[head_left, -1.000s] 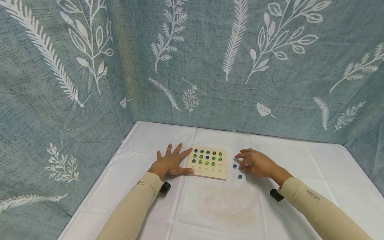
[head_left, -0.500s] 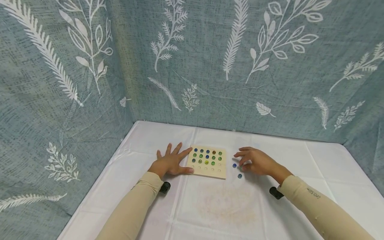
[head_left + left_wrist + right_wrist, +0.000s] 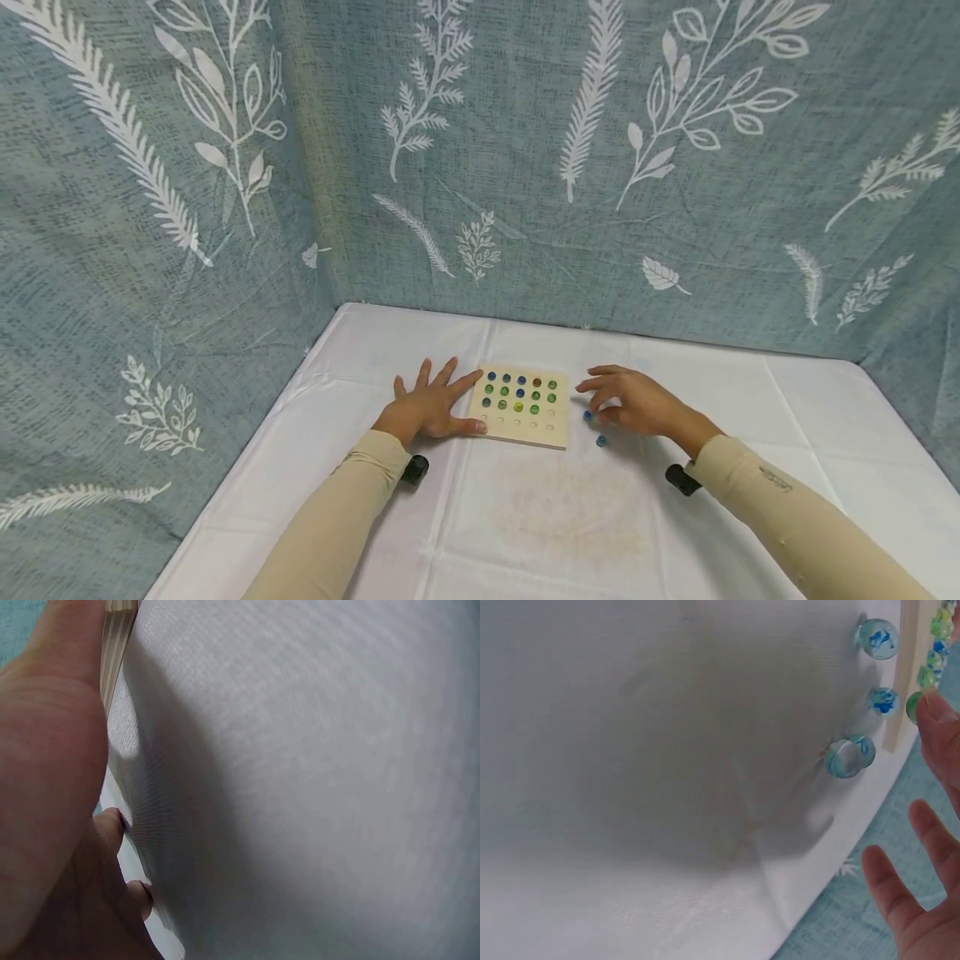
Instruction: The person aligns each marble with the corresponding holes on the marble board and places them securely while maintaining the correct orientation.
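Note:
A pale wooden board (image 3: pixel 525 437) with rows of round hollows lies on the white cloth. Blue, green, yellow and brown glass marbles fill its upper rows, while the hollows toward the front are bare. My left hand (image 3: pixel 423 412) lies spread at the board's left side, thumb and index finger touching its edge. To the right of the board, my right hand (image 3: pixel 633 404) is above the cloth. Its thumb and a finger pinch a green marble (image 3: pixel 913 707), partly hidden by the thumb. Loose blue marbles (image 3: pixel 601 441) rest on the cloth below that hand, some hidden from the head view.
White cloth (image 3: pixel 570 517) with creases and a faint brownish stain covers the table. A teal curtain (image 3: pixel 525 250) printed with white leaves stands behind and to the left. Dark wrist cameras (image 3: pixel 682 479) sit under both sleeves.
My right hand has shifted slightly left toward the board, its thumb and fingers drawn together. The left hand and the board have stayed put.

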Available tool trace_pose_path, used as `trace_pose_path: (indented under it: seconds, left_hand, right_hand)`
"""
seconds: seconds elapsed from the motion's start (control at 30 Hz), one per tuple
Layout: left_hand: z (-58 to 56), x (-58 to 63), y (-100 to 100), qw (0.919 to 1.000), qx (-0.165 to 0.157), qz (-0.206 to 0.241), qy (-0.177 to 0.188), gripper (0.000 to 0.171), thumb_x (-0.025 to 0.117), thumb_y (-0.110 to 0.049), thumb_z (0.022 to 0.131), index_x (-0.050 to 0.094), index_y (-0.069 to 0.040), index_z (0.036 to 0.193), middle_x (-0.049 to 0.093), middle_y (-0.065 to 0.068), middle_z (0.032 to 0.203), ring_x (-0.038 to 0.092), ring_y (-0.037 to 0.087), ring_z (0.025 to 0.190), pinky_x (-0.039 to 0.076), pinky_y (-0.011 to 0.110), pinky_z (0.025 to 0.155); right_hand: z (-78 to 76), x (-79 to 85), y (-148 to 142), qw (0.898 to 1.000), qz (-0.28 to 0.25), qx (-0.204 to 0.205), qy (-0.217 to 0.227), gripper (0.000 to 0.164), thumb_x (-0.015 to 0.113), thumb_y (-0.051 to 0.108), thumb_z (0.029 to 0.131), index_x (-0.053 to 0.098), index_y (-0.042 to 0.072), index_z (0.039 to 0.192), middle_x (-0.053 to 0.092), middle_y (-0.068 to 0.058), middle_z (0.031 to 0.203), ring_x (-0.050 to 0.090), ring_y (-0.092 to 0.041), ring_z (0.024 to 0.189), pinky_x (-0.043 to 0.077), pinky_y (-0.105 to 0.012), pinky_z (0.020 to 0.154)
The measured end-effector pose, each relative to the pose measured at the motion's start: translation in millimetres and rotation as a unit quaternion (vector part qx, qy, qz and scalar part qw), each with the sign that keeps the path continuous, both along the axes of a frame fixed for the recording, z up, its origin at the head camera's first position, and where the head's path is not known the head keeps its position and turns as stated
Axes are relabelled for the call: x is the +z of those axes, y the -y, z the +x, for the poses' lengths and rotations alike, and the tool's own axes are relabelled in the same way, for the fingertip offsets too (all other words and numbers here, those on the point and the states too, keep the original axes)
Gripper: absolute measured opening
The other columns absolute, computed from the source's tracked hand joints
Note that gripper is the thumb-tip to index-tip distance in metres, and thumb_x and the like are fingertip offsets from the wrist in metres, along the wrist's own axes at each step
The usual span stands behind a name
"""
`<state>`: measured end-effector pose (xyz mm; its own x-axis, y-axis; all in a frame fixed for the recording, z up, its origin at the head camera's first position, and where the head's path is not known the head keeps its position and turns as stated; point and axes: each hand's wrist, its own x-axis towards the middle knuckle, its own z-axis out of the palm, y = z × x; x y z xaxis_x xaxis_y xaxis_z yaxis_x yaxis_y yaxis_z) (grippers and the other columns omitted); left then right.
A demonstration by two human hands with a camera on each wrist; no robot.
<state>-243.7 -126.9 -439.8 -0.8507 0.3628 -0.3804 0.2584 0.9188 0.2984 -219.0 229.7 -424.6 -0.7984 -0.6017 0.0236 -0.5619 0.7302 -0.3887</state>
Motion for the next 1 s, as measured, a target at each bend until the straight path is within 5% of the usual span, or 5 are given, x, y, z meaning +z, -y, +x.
trace_pose_path:
  seconds: [1.0]
  left_hand:
    - [-0.2, -1.7, 0, 1.0000, 0.007, 0.005, 0.004, 0.093, 0.063, -0.073, 0.091, 0.017, -0.044, 0.166, -0.001, 0.005, 0.179, -0.010, 0.045, 0.163, 0.000, 0.081, 0.121]
  right_hand:
    - [-14.0, -2.6, 30, 0.999, -0.007, 0.027, -0.017, 0.015, 0.081, 0.008, 0.089, 0.084, 0.014, 0.102, 0.070, -0.008, 0.141, 0.050, -0.040, 0.145, 0.053, -0.054, 0.107]
